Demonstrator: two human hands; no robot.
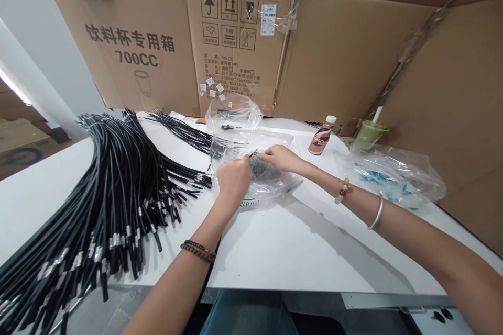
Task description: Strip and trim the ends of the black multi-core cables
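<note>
My left hand (pixel 234 180) is closed around a black cable (pixel 253 154), whose thin end sticks out past the fingers. Facing it, my right hand (pixel 281 158) pinches thumb and fingers together at that cable end; whatever small piece it grips is too small to make out. Both hands are over an opened clear plastic bag (pixel 271 196) with a heap of small grey parts (pixel 258 168) inside. To the left lies a large bundle of black cables (pixel 118 178) with silvery bands near their ends. More cables (pixel 184 133) stretch behind it toward the bag.
Cardboard boxes (pixel 341 57) wall off the back and right of the white table (pixel 314 251). A brown bottle (pixel 321 136) and a green cup (pixel 370 135) stand at the back right. Nearby lies a clear bag with blue pieces (pixel 383 177). Another clear bag (pixel 236 112) sits behind my hands.
</note>
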